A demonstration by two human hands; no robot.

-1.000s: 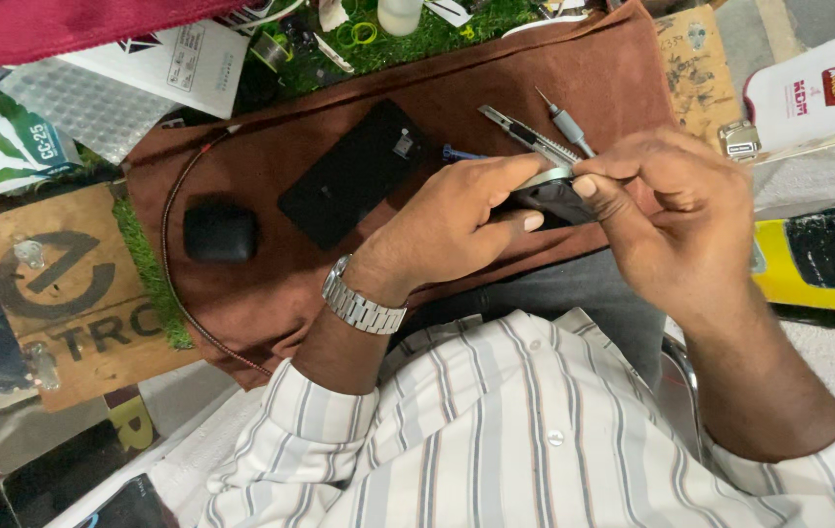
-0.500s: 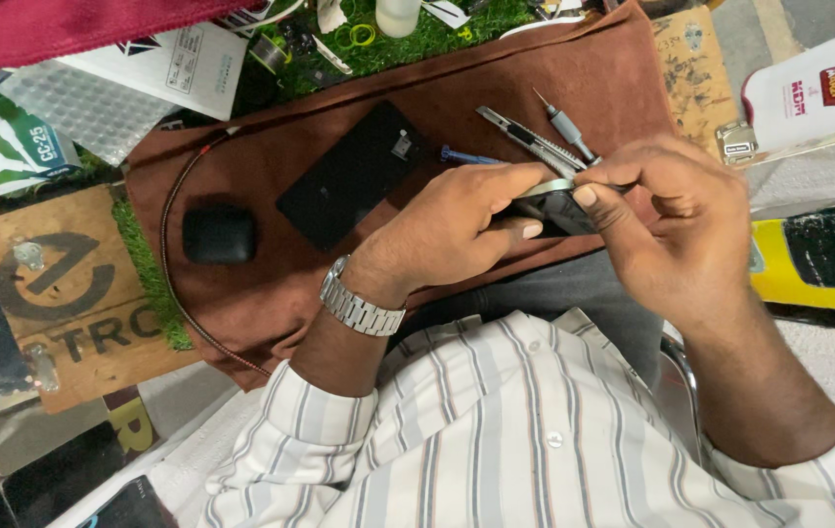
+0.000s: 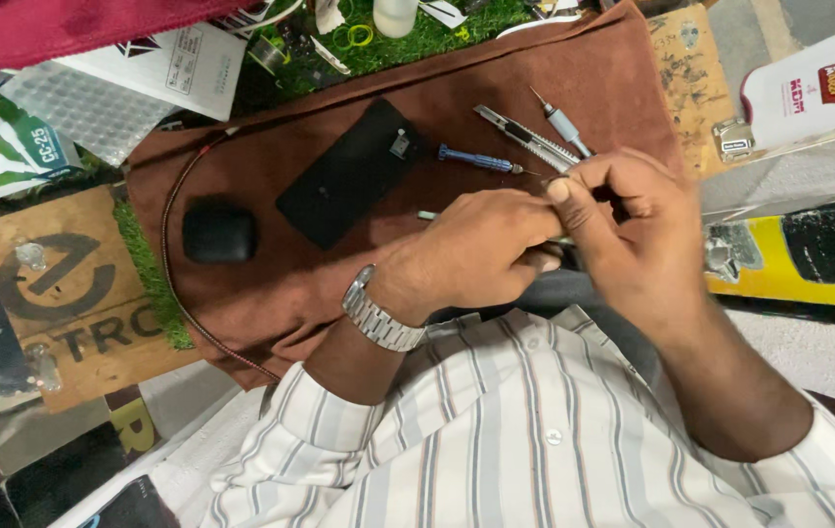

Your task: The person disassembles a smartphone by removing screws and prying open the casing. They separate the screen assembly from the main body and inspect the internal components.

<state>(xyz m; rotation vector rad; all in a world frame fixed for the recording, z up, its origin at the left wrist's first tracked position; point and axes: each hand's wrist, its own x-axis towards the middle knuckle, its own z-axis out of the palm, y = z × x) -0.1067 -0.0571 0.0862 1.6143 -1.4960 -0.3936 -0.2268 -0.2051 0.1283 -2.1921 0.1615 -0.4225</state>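
My left hand [image 3: 481, 252], with a metal watch [image 3: 381, 315] on its wrist, is closed around a dark flat device that its fingers almost wholly hide. My right hand [image 3: 633, 227] presses against it from the right, thumb and forefinger pinched together at the top of the device on something small and thin that I cannot make out. Both hands hover over a brown cloth mat [image 3: 271, 293]. A black phone back [image 3: 349, 176] lies on the mat to the left of my hands, and a blue screwdriver [image 3: 474, 158] lies just above them.
On the mat lie a grey utility knife [image 3: 525, 137], a grey-handled screwdriver [image 3: 564, 124] and a black oval case [image 3: 219, 233]. A thin cable [image 3: 168, 264] curves along its left edge. Boxes, packets, green turf and a wooden board surround the mat.
My hands have drawn closer together and now cover the dark device and the metal tool that showed between them before. The blue screwdriver is now in plain view.
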